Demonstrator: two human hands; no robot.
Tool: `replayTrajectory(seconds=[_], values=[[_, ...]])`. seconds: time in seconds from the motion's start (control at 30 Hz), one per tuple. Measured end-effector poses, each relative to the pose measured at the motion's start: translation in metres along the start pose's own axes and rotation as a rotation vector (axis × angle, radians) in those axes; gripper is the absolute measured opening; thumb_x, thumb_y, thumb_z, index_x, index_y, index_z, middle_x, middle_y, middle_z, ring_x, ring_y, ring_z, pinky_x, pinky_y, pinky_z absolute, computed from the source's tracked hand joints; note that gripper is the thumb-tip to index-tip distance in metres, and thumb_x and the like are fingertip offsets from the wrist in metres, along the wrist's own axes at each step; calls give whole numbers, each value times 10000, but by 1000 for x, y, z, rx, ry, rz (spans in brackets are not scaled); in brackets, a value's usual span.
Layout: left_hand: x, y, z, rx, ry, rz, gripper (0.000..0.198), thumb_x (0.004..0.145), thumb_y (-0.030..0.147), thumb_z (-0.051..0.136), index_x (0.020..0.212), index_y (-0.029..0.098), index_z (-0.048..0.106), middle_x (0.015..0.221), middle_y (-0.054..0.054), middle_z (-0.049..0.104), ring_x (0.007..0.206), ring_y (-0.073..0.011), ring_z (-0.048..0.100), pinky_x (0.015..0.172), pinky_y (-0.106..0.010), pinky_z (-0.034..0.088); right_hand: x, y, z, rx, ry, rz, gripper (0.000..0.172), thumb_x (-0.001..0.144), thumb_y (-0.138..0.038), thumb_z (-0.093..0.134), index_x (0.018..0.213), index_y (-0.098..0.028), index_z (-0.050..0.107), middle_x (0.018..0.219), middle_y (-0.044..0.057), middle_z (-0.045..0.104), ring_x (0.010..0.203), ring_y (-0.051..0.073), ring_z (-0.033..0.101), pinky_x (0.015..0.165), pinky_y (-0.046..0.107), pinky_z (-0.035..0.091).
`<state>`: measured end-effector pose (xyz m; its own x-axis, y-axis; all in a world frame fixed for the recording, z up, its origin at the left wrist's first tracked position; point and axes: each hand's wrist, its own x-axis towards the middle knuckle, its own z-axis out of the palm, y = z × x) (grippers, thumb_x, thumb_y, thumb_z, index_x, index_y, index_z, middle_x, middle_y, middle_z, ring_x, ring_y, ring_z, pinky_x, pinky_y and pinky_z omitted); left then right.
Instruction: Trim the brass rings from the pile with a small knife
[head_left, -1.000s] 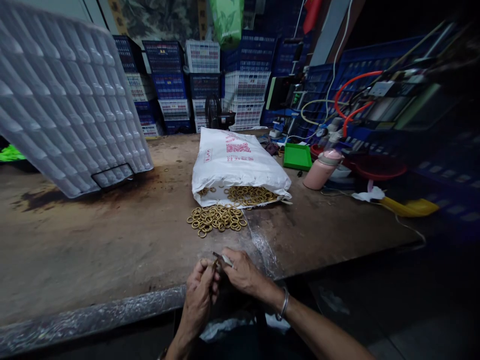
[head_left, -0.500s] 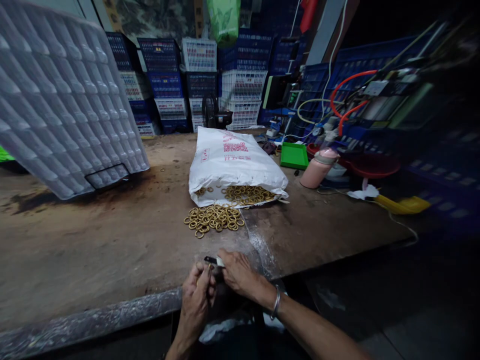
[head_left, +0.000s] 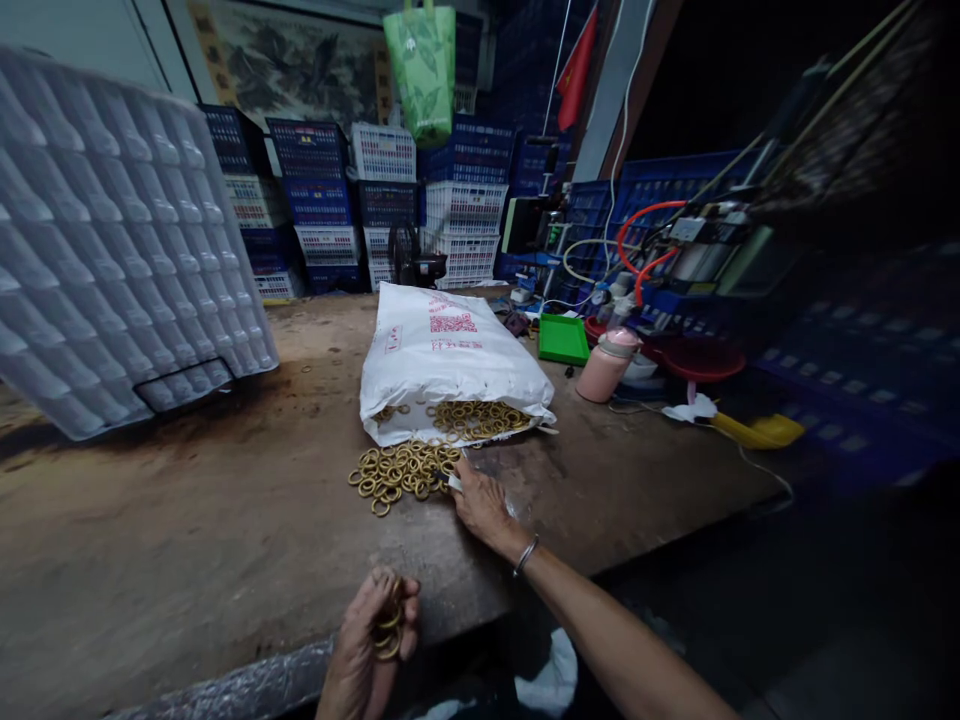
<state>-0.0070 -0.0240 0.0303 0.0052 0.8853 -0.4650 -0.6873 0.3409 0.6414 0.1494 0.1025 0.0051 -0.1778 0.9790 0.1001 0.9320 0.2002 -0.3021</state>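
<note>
I judge this step as picking from the ring pile point(head_left: 401, 470) before the sack point(head_left: 459, 355); next likely calls for light tip control. My right hand point(head_left: 484, 503) grips a small tool point(head_left: 455, 483), long axis roughly along the sack's mouth, tip leftward; my left hand point(head_left: 358, 632), well short of the sack, has fingers curled round several rings point(head_left: 388, 645)

Rings point(head_left: 388, 648) in left hand point(head_left: 358, 632), apparent tool point(head_left: 454, 483) in right point(head_left: 484, 506)
</note>
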Motion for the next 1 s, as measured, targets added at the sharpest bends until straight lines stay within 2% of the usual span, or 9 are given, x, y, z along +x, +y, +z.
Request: replayTrajectory(seconds=[0.13, 0.3, 0.43, 0.53, 0.6, 0.77, 0.9, 1.0], values=[[5, 1, -6, -69, -45, -38, 286, 572, 305, 734, 784, 191, 579, 651, 9, 566, 536, -96, 511, 377, -163, 304, 1, 2, 3, -26, -14, 4, 183, 795, -167, 414, 968, -183, 469, 825, 62, 624, 696, 165, 566, 553, 254, 254], [14, -2, -10, -120, -32, -74, 243, 595, 290, 734, 711, 150, 573, 687, -5, 566, 566, -88, 525, 369, -143, 300, -4, 2, 1, 82, -13, -63, 201, 751, -108, 417, 934, -177, 465, 803, 42, 604, 680, 145, 538, 577, 239, 275], [19, -5, -8, -27, -25, 24, 246, 627, 287, 717, 761, 153, 560, 674, 4, 565, 553, -82, 525, 360, -134, 306, -19, -10, 1, 267, 2, -141, 155, 747, -110, 410, 871, -193, 453, 748, 13, 576, 657, 133, 514, 584, 221, 295], [21, -7, -4, 49, 16, 120, 350, 644, 349, 695, 903, 166, 547, 660, 7, 569, 539, -95, 533, 357, -143, 323, -34, -24, 1, 355, -27, -212, 186, 727, -103, 412, 880, -202, 452, 724, -3, 562, 633, 129, 505, 587, 215, 307], [22, -9, -3, 100, 35, 181, 388, 649, 401, 677, 927, 168, 541, 645, 14, 563, 510, -90, 517, 347, -144, 317, -43, -33, 0, 378, -50, -235, 211, 715, -95, 412, 894, -200, 457, 732, 1, 568, 631, 130, 507, 593, 218, 312], [24, -13, -5, 320, 58, 247, 333, 681, 476, 613, 781, 164, 552, 478, 75, 460, 346, -35, 350, 327, -139, 261, -51, -43, 3, 450, -98, -272, 220, 705, -95, 416, 894, -193, 469, 704, -5, 554, 627, 126, 500, 590, 217, 317], [25, -13, -6, 397, 97, 241, 335, 678, 501, 595, 718, 173, 534, 451, 89, 421, 331, -34, 313, 323, -141, 246, -49, -47, 3, 627, -138, -219, 58, 780, -204, 420, 801, -191, 473, 659, -23, 504, 596, 109, 461, 561, 205, 315], [23, -11, -4, 472, 125, 252, 339, 675, 510, 585, 667, 175, 531, 434, 89, 400, 334, -42, 304, 333, -153, 246, -46, -49, 0, 749, -188, -126, 178, 820, -299, 397, 699, -184, 458, 615, -38, 460, 587, 98, 434, 540, 198, 307]])
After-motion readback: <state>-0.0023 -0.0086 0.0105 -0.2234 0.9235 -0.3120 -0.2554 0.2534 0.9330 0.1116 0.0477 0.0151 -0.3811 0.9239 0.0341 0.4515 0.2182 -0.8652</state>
